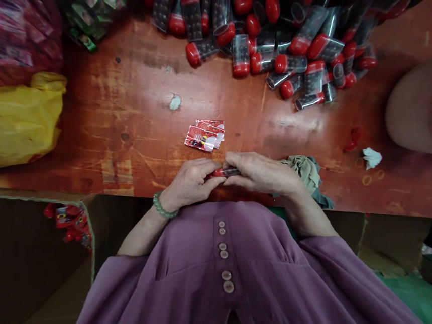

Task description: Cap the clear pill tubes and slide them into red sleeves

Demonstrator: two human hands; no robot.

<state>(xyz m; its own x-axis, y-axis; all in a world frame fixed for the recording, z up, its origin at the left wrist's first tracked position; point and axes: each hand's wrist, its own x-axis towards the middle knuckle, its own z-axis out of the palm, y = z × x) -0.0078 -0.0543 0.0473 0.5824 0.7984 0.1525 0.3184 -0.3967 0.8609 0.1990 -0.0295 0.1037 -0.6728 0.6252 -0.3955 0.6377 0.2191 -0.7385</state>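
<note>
Between my two hands, at the table's front edge, lies a small red-capped tube (pixel 226 172) with a dark body. My left hand (pixel 192 181), with a green bead bracelet at its wrist, has its fingers closed round the red end. The fingers of my right hand (pixel 259 173) grip the dark end. Just beyond the hands, a few overlapping red printed packets (pixel 205 135) rest on the wooden table (pixel 139 108). Farther back is a large heap of clear tubes with red caps (pixel 240 54) and dark contents.
At the left are a yellow bag (pixel 12 122), a pink bag (pixel 8 39) and green packets (pixel 89 14). An open cardboard box (pixel 104 232) stands below the table edge. A crumpled cloth (pixel 305 172), rubber bands (pixel 366 180) and a pale bucket (pixel 415 109) are at the right.
</note>
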